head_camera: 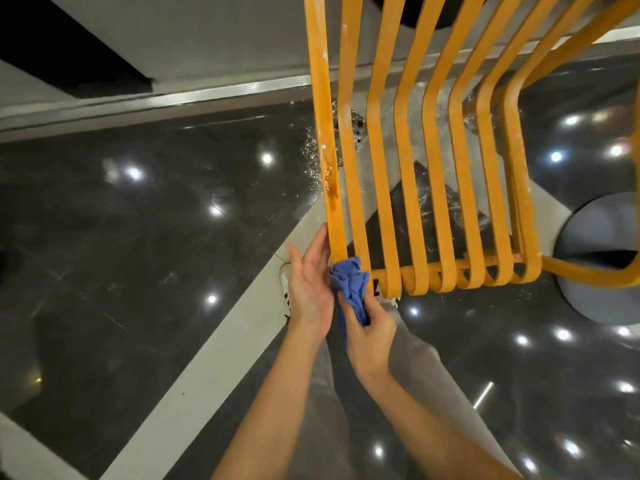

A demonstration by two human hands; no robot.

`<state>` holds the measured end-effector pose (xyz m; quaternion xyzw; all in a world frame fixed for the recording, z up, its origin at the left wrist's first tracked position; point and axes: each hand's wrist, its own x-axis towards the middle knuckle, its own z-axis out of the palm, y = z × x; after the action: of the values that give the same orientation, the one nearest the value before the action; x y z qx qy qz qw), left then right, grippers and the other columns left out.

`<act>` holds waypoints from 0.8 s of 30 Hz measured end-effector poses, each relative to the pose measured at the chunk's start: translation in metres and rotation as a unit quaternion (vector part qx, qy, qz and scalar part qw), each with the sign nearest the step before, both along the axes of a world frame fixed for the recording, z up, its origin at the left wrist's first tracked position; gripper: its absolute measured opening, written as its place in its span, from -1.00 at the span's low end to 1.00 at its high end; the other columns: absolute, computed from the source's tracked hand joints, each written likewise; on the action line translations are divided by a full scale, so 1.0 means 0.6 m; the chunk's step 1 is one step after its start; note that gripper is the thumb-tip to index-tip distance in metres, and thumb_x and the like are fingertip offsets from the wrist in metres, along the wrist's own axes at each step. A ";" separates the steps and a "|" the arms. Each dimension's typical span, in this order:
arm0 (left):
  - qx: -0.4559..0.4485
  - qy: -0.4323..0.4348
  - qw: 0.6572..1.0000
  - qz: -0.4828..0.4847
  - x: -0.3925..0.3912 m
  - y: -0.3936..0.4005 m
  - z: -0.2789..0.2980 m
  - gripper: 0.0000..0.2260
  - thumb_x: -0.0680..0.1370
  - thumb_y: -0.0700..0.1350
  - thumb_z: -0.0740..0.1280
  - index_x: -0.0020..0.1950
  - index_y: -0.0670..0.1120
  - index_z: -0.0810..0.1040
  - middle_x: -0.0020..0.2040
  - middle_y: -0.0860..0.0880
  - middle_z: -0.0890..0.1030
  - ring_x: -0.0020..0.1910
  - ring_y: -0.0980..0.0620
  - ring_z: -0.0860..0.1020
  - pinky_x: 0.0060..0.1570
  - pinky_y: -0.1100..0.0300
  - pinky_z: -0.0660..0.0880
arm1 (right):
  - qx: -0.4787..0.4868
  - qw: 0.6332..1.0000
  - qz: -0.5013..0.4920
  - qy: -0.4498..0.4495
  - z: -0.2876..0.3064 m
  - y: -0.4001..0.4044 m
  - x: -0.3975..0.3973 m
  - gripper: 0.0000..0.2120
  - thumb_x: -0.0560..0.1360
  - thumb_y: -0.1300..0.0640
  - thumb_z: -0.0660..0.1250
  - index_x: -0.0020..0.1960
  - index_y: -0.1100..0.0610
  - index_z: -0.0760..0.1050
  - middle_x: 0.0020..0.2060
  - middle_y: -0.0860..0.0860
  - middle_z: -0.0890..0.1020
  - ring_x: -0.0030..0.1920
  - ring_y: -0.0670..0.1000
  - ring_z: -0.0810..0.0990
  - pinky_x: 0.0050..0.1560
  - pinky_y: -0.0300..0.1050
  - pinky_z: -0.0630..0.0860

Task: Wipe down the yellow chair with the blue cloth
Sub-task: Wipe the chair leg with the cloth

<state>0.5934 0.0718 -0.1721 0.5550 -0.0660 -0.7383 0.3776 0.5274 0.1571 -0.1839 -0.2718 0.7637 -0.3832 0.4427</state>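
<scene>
The yellow chair fills the view from twelve to three o'clock, its slats chalky with white specks and a brown stain on the leftmost. The left hand, fingers straight, braces that slat. The right hand grips the bunched blue cloth at its lower end; best stroke firmly upward through the stain.

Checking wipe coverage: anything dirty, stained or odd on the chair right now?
Yes. The leftmost slat of the yellow chair carries a brown, wet-looking stain, with white specks further up it. The blue cloth, gripped by the right hand, sits at that slat's lower end, below the stain. The left hand rests open against the slat.
</scene>
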 end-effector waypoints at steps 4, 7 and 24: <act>0.000 0.013 1.000 -0.024 0.009 -0.002 -0.011 -0.37 0.61 0.29 -0.16 0.47 -0.01 0.39 0.35 0.04 0.55 0.30 0.14 0.53 0.32 0.16 0.41 | -0.016 1.000 -0.018 -0.003 0.003 -0.098 0.005 -0.88 0.52 0.16 0.42 -0.18 0.03 0.56 -0.48 -0.15 0.50 -0.45 -0.21 0.42 -0.39 -0.40 0.30; 0.001 0.029 0.999 -0.033 0.021 -0.006 -0.020 -0.36 0.63 0.28 -0.18 0.49 -0.02 0.38 0.40 0.06 0.51 0.32 0.20 0.50 0.35 0.15 0.34 | -0.046 0.999 -0.007 0.002 0.003 -0.186 -0.006 -0.92 0.53 0.18 0.41 -0.13 0.17 0.59 -0.43 -0.13 0.52 -0.44 -0.22 0.47 -0.41 -0.44 0.32; -0.121 -0.155 0.971 -0.135 0.022 0.001 -0.029 -0.61 0.69 -0.18 0.15 0.54 -0.11 0.29 0.49 0.00 0.40 0.47 0.10 0.36 0.48 -0.02 0.29 | -0.072 0.996 0.015 0.043 0.014 -0.253 -0.019 -0.73 0.52 0.24 0.42 -0.29 0.01 0.47 -0.53 -0.18 0.42 -0.48 -0.22 0.38 -0.41 -0.44 0.25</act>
<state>0.6065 0.0722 -0.1897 0.5991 -0.2870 -0.6737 0.3237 0.5158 0.0054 -0.1755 -0.3310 0.7482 -0.4186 0.3942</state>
